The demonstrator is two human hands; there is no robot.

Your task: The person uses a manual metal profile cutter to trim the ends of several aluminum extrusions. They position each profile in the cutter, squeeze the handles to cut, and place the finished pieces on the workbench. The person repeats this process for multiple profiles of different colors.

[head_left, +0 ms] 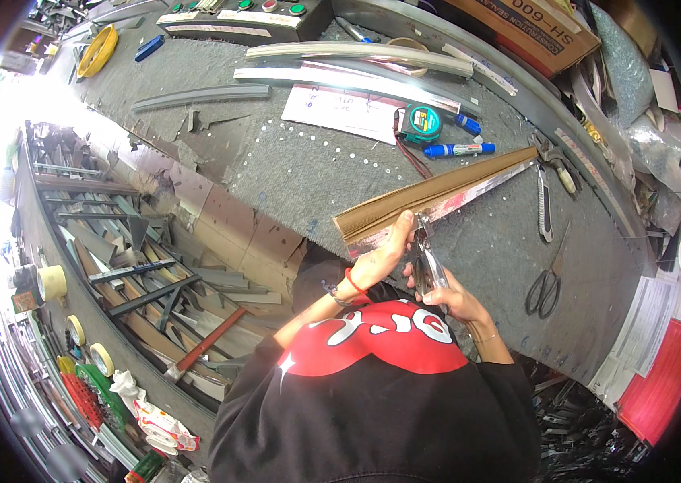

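A long brown profile strip, with pinkish printed film along its lower side, lies slantwise over the near edge of the grey workbench. My left hand is closed on its near-left part, the thumb pressing on top. Just to the right, my right hand grips the handles of shiny metal pliers. The pliers' head touches or nearly touches the strip's lower edge beside my left thumb; the exact contact is too small to tell.
Beyond the strip lie a blue marker, a teal tape measure and several pale profiles. Right of it are a utility knife and black scissors. A bin of offcuts sits at the left.
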